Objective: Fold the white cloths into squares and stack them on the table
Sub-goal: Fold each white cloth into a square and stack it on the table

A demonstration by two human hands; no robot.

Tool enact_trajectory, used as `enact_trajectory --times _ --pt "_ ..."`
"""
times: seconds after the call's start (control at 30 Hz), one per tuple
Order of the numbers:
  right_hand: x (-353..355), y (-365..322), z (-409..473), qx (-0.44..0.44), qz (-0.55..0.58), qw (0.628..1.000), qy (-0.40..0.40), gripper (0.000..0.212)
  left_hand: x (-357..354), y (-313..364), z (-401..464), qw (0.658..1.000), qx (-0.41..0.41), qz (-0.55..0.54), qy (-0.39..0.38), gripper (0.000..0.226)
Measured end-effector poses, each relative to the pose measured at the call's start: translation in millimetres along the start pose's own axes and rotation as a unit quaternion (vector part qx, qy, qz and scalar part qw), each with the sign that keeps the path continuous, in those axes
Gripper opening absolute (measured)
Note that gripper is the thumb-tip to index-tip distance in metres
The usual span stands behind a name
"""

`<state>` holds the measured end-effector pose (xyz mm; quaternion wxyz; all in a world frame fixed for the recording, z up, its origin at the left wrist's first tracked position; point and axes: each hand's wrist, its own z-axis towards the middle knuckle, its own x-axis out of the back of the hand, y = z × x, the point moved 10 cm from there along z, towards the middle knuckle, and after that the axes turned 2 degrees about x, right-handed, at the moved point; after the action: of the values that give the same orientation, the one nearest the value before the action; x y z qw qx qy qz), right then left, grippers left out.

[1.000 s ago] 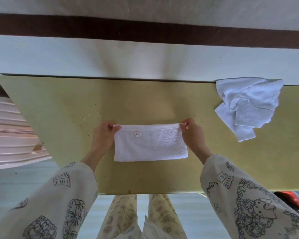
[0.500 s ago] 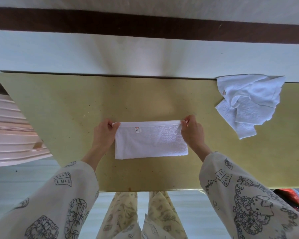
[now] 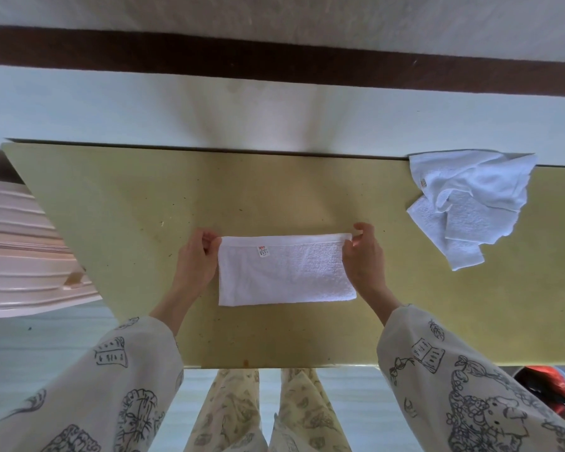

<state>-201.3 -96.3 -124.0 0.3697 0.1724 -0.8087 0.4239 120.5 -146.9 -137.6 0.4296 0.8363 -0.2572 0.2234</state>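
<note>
A white cloth [image 3: 286, 272], folded in half into a wide rectangle with a small tag near its far edge, lies flat on the yellow-green table [image 3: 144, 207]. My left hand [image 3: 196, 259] pinches its far left corner. My right hand [image 3: 362, 256] pinches the far right corner. Both hands lie at the cloth's short sides. A crumpled pile of white cloths [image 3: 467, 203] sits at the table's far right edge, well apart from both hands.
A pale pink ribbed piece of furniture [image 3: 20, 249] stands to the left of the table. A red object [image 3: 548, 389] shows below the table's near right edge. A wall with a dark band runs behind the table.
The cloth and both hands have stayed almost in place; my right fingers have loosened slightly at the far right corner.
</note>
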Motion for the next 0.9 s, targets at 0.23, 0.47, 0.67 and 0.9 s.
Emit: enact_trajectory --times 0.23,0.47,0.67,0.9 --pt "-21 -52 -34 0.256 -0.141 0.952 0.089 0.037 -12 47 -37 0.929 -0.242 0.239 0.146 0.023" --pt "-86 -40 -44 0.330 -0.217 0.918 0.010 0.047 -94 20 -47 0.873 -0.337 0.351 0.025 0.046" --pt "-69 -13 -31 0.276 -0.293 0.915 0.035 0.058 -85 16 -43 0.852 -0.355 0.381 0.054 0.052" --pt "-74 -11 -30 0.255 -0.311 0.916 0.003 0.062 -80 15 -40 0.880 -0.339 0.332 0.029 0.050"
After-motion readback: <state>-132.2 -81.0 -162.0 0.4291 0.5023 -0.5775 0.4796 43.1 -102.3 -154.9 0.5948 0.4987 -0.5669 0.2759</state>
